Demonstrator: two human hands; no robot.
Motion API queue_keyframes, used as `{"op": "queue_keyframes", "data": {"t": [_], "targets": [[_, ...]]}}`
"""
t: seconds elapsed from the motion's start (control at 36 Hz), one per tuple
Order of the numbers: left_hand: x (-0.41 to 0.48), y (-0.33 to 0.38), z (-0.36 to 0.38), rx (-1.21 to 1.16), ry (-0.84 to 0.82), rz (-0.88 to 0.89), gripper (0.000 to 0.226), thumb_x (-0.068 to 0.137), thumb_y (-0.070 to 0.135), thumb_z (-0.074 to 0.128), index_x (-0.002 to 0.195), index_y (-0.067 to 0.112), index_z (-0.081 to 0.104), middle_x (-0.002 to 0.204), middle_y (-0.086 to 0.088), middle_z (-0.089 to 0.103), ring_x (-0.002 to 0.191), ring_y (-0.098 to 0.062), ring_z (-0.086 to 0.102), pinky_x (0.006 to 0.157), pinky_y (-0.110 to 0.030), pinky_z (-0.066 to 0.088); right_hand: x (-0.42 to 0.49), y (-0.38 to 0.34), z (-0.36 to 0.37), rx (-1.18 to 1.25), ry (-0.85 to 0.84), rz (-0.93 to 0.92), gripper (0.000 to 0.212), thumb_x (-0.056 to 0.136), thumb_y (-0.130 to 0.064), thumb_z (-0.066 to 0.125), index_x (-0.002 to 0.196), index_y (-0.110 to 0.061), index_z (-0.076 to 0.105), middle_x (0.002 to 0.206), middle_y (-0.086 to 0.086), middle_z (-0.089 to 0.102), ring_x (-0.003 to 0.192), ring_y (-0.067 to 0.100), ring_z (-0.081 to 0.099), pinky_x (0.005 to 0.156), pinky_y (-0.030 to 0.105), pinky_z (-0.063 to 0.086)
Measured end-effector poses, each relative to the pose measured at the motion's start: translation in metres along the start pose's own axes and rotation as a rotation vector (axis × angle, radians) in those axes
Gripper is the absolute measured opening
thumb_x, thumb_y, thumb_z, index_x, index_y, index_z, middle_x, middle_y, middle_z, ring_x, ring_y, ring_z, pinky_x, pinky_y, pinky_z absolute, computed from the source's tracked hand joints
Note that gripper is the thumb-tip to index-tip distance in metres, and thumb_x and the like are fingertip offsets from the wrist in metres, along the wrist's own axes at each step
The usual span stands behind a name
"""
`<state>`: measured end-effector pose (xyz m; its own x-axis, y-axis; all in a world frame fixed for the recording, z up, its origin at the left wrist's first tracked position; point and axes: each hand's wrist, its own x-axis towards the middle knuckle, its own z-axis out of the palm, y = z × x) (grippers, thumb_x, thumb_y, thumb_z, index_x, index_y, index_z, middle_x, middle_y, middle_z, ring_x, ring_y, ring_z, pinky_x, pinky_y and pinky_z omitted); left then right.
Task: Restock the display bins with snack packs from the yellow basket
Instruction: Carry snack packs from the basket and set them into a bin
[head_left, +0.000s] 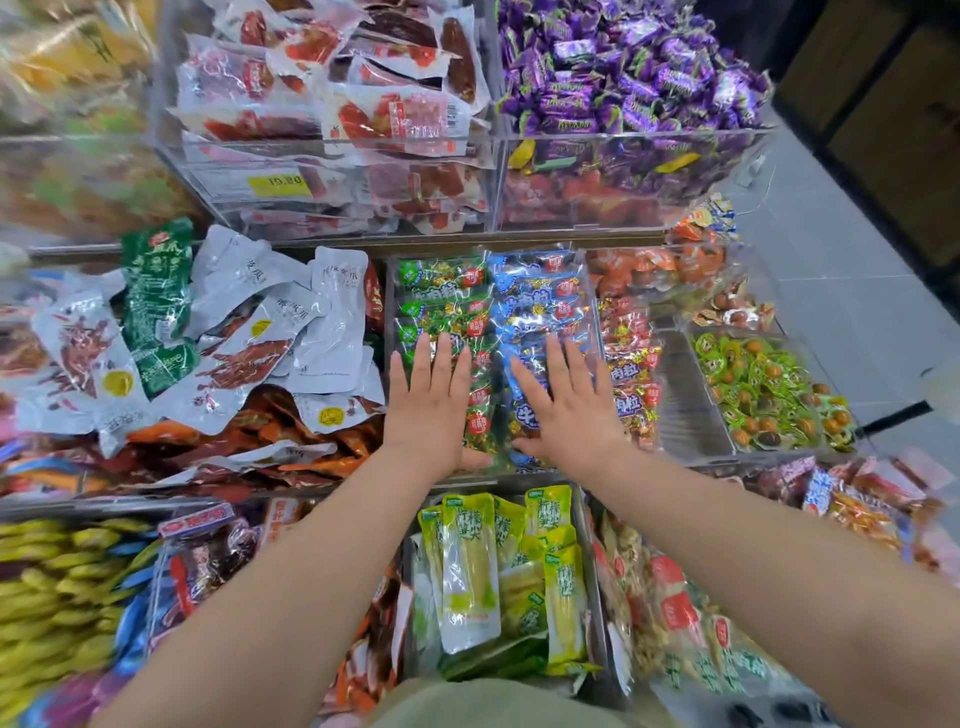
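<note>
The display bins (623, 140) look mostly full, though the right bin (680, 395) with round green snacks shows bare floor. The middle bin (596, 322) holds 2 rows, green packs (441, 301) and blue packs (540, 296), reaching nearly to its front. The left hand (431, 410) lies flat on the green row and the right hand (566, 410) on the blue, fingers straight, gripping nothing. This bin seems done. The yellow basket is out of view, so what remains cannot be told.

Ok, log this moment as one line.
left hand: open, flat on green packs | right hand: open, flat on blue packs | both rows: same clear bin | yellow basket: not in view
</note>
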<state>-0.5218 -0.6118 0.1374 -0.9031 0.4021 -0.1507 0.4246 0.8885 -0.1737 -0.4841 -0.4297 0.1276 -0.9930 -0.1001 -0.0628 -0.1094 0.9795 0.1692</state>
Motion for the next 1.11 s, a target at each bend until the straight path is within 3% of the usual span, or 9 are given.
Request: {"op": "queue_keyframes", "data": {"t": [0.11,0.19,0.31,0.42,0.67,0.78,0.92,1.03,1.11], "targets": [[0.002,0.001,0.001,0.005,0.001,0.004,0.138,0.062,0.091,0.045,0.148,0.008,-0.023,0.158,-0.019,-0.020,0.145,-0.041,-0.018,0.113,-0.060,-0.010,0.020,0.003,-0.003,-0.045,-0.049,0.008,0.118,0.072,-0.084,0.038,0.118,-0.028,-0.056,0.154,0.019,-0.021,0.141,0.042,-0.016,0.109,0.063,-0.007],[0.005,0.003,0.001,0.005,-0.011,0.000,0.139,0.062,0.091,0.045,0.147,0.008,-0.025,0.158,-0.019,-0.022,0.144,-0.042,-0.020,0.111,-0.060,-0.014,0.032,0.008,-0.004,-0.059,-0.062,-0.026,0.115,0.071,-0.085,0.037,0.128,-0.030,-0.046,0.156,0.014,-0.016,0.142,0.041,-0.013,0.106,0.065,-0.009],[0.004,0.003,0.003,0.012,-0.003,-0.007,0.139,0.061,0.092,0.044,0.147,0.008,-0.027,0.157,-0.019,-0.023,0.143,-0.042,-0.022,0.111,-0.060,-0.013,0.024,0.007,0.002,-0.040,-0.042,-0.033,0.119,0.071,-0.084,0.039,0.121,-0.030,-0.053,0.158,0.010,-0.005,0.143,0.039,-0.009,0.105,0.064,-0.015],[0.005,0.002,0.002,0.020,-0.021,-0.006,0.139,0.061,0.092,0.043,0.146,0.008,-0.027,0.157,-0.019,-0.025,0.143,-0.042,-0.024,0.110,-0.059,-0.015,0.027,0.007,-0.002,-0.047,-0.086,-0.028,0.117,0.072,-0.084,0.037,0.121,-0.029,-0.054,0.158,0.009,-0.008,0.143,0.038,-0.012,0.105,0.065,-0.014],[0.004,-0.001,-0.012,-0.035,-0.117,-0.005,0.132,0.061,0.097,0.027,0.150,0.013,-0.022,0.158,-0.015,-0.025,0.144,-0.038,-0.025,0.112,-0.061,-0.011,0.021,0.012,-0.029,0.014,-0.258,-0.083,0.106,0.073,-0.085,0.034,0.141,-0.034,-0.030,0.154,0.010,-0.026,0.140,0.036,-0.025,0.104,0.064,-0.016],[-0.002,0.002,-0.028,-0.155,-0.120,-0.047,0.118,0.069,0.091,0.033,0.154,0.018,-0.004,0.162,-0.011,-0.012,0.148,-0.031,-0.015,0.113,-0.063,-0.005,0.004,0.019,-0.046,0.216,-0.172,-0.055,0.090,0.085,-0.071,0.036,0.149,-0.029,-0.011,0.157,0.007,-0.020,0.141,0.029,-0.025,0.107,0.058,-0.018],[-0.032,0.037,-0.046,-0.397,0.191,-0.147,0.075,0.086,0.059,0.055,0.144,0.015,0.035,0.152,-0.018,0.031,0.143,-0.036,0.018,0.113,-0.056,0.019,-0.041,0.037,-0.042,0.422,0.096,0.020,0.070,0.090,-0.048,0.050,0.149,-0.027,0.019,0.159,0.003,0.000,0.145,0.025,-0.009,0.113,0.050,-0.011],[-0.069,0.098,-0.050,-0.587,0.452,-0.135,0.039,0.083,0.024,0.066,0.115,0.002,0.060,0.110,-0.022,0.060,0.107,-0.040,0.051,0.092,-0.047,0.037,-0.097,0.066,-0.026,0.719,0.269,0.177,0.055,0.084,-0.026,0.062,0.136,-0.014,0.049,0.146,0.014,0.037,0.138,0.031,0.028,0.113,0.041,0.020],[-0.098,0.157,-0.043,-0.825,0.375,-0.120,0.027,0.083,0.013,0.067,0.107,0.001,0.062,0.098,-0.019,0.062,0.099,-0.037,0.055,0.086,-0.042,0.041,-0.156,0.092,-0.002,1.094,0.199,0.433,0.033,0.088,-0.016,0.058,0.120,-0.010,0.062,0.121,0.015,0.058,0.114,0.028,0.054,0.097,0.035,0.041]]}}
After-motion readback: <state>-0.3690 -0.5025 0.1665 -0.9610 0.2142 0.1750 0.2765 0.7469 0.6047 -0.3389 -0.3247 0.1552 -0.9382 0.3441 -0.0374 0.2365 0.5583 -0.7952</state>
